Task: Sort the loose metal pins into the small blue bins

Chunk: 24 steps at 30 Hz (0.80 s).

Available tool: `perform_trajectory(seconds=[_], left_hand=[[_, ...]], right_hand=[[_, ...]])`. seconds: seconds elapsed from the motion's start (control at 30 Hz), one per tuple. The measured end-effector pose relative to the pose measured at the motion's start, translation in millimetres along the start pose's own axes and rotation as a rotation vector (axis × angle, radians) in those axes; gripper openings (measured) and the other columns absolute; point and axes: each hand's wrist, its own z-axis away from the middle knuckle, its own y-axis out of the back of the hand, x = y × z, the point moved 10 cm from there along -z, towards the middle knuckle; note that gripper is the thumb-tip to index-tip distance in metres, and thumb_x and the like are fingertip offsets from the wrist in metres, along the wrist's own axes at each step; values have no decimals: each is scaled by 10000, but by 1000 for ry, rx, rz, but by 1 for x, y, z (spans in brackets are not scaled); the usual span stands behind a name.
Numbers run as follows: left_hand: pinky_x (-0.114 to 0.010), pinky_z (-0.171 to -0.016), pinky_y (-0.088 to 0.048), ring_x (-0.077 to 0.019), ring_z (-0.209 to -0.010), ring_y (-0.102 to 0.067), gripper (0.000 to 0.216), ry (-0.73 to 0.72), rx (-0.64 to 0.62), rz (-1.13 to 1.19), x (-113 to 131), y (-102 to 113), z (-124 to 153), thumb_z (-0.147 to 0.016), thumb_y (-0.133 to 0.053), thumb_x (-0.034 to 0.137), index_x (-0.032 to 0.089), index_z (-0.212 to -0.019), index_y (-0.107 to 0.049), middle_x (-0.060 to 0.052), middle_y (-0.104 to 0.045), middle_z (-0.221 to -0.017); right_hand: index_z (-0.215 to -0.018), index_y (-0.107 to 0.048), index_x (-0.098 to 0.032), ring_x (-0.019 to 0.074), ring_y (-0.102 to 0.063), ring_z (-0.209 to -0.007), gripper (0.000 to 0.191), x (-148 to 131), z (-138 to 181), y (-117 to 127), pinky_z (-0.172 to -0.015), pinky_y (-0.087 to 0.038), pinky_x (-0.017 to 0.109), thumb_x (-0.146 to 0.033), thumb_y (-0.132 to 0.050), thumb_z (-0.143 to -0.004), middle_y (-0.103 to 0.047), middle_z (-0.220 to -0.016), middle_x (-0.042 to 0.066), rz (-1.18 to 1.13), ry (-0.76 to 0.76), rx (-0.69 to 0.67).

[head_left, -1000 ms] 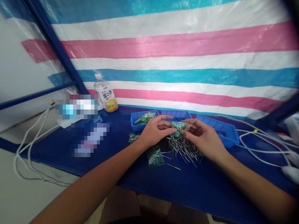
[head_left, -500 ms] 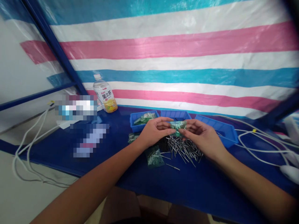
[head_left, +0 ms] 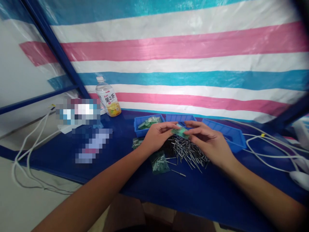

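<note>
A small green-tinted clear plastic bag (head_left: 181, 131) is held up over a pile of thin metal rods that look like blind rivets (head_left: 187, 151). My left hand (head_left: 160, 136) pinches its left side between thumb and fingers. At its right edge, my right hand (head_left: 210, 140) grips with thumb and a finger, the upper fingers raised. What the bag contains is hard to make out. Below my left wrist lies a filled bag (head_left: 160, 162), and one loose rod (head_left: 178, 173) rests in front of the pile.
Behind the hands stand blue bins: a left bin (head_left: 142, 132) with filled bags, a middle bin (head_left: 181, 118) and a right bin (head_left: 235, 137). A drink bottle (head_left: 108, 98) stands back left. White cables (head_left: 270, 156) run along the right; other cables hang at the left edge.
The bag has tilted and shifted slightly left, turning its flatter face up. My right fingers have lifted and spread a little; the left hand stays nearly in place.
</note>
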Motion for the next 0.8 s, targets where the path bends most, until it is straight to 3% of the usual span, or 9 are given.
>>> perform_trajectory(seconds=[0.1,0.27,0.37,0.43,0.57,0.63,0.7,0.8], left_hand=[[-419,-980,-652,-187,-931,-786,181,90,-17,21,-5,-4,1,-956,-655,257,216,-1024,-818,-69,-813,-1094],[-396,-981,-636,-219,-1037,-764,240,59,21,-26,6,-2,3,-975,-587,282,180,-1047,-793,-108,-797,-1165],[-392,-907,-631,-229,-958,-756,212,-70,105,-323,26,6,6,-948,-702,353,193,-1075,-759,-101,-801,-1055],[-382,-895,-612,-223,-950,-742,169,-216,200,-571,50,15,10,-939,-722,308,205,-1072,-738,-91,-792,-1059],[-405,-986,-553,-224,-1057,-703,415,-425,260,-890,82,30,12,-948,-629,117,237,-1345,-633,-71,-773,-1143],[-436,-1003,-526,-258,-1092,-662,338,-483,249,-1106,86,37,10,-898,-601,54,225,-1164,-721,-73,-749,-1095],[-450,-968,-518,-276,-1052,-649,287,-398,243,-1273,77,50,3,-879,-585,51,208,-1040,-763,-83,-737,-1066],[-428,-908,-527,-266,-978,-665,277,-195,197,-1347,53,66,-4,-961,-550,161,189,-1097,-789,-98,-748,-1096]], right_hand=[[-969,-828,-333,313,-656,-1308,139,-2,0,0,-1037,-586,551,-272,-705,-946,-708,-1365,49,60,39,-2],[-1007,-823,-328,289,-690,-1230,129,-1,0,-3,-1001,-598,516,-308,-706,-957,-699,-1339,59,152,62,-16],[-1020,-813,-312,290,-694,-1205,128,3,1,-4,-925,-617,479,-333,-698,-968,-686,-1347,78,142,35,-15],[-1029,-801,-304,290,-690,-1208,131,4,1,-4,-907,-617,465,-330,-683,-978,-682,-1355,82,125,26,-22],[-1050,-780,-298,278,-700,-1172,140,2,2,-6,-913,-609,456,-309,-651,-997,-703,-1319,78,162,39,-49],[-1092,-766,-293,269,-720,-1086,156,1,3,-11,-879,-614,453,-309,-637,-1006,-729,-1263,82,240,49,-84],[-1166,-748,-287,271,-723,-1021,194,-2,5,-17,-853,-618,463,-310,-633,-1011,-753,-1199,89,337,86,-123],[-1139,-760,-278,299,-693,-1101,177,-12,9,-30,-961,-588,526,-286,-639,-1010,-774,-1154,84,441,209,-201]])
